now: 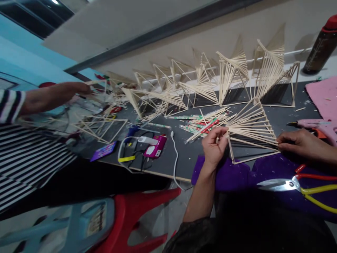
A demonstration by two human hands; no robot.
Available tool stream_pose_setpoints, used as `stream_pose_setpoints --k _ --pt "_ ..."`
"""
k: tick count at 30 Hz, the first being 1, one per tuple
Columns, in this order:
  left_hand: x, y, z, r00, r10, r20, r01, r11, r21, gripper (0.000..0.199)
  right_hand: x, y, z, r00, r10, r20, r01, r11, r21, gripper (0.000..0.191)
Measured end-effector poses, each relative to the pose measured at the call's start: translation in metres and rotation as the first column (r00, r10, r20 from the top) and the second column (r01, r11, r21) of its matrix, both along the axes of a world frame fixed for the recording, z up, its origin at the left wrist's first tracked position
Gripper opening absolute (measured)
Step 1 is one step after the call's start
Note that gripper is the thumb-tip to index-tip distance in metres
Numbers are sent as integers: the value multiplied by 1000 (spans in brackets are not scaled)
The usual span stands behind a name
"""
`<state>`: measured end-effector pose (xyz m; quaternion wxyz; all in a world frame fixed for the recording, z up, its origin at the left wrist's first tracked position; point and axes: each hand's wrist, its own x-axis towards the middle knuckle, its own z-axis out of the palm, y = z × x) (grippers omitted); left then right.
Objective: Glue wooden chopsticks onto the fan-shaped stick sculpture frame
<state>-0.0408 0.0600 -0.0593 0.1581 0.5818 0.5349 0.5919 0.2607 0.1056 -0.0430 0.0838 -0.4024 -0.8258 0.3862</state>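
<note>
A fan-shaped frame of thin wooden sticks [252, 128] stands on the dark table before me. My left hand [215, 144] pinches its left corner between thumb and fingers. At the frame's right corner, my right hand [296, 142] has its fingertips closed on the stick ends. A purple cloth [223, 174] lies under the front of the frame. On that cloth, scissors with red and yellow handles [292, 183] rest below my right hand. Behind my left hand is a pile of loose sticks and wrapped chopsticks [202, 123].
Several finished stick frames [233, 75] line the wall. A pink glue gun [316, 123] and a dark bottle [321, 45] are at right. A magenta power strip [156, 146] with cables sits left. A co-worker's arm [52, 96] reaches in; a red stool [131, 218] stands below.
</note>
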Motion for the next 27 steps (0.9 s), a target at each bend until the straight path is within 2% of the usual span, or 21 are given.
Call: stream_pose_setpoints --k 5,13,20,27 --pt "-1 0 -1 1000 -7 13 7 1000 -8 14 -4 1 6 1000 -2 7 2 1000 22 28" --pt "-7 5 -3 997 69 20 -69 998 5 21 -10 3 8 1000 -1 26 1 1000 6 18" --pt "-3 0 5 994 100 -44 -100 995 6 10 -13 2 10 999 -7 54 6 1000 23 20" --pt "-3 1 2 994 107 -13 -107 994 10 15 -11 2 12 999 16 40 -17 1000 18 19"
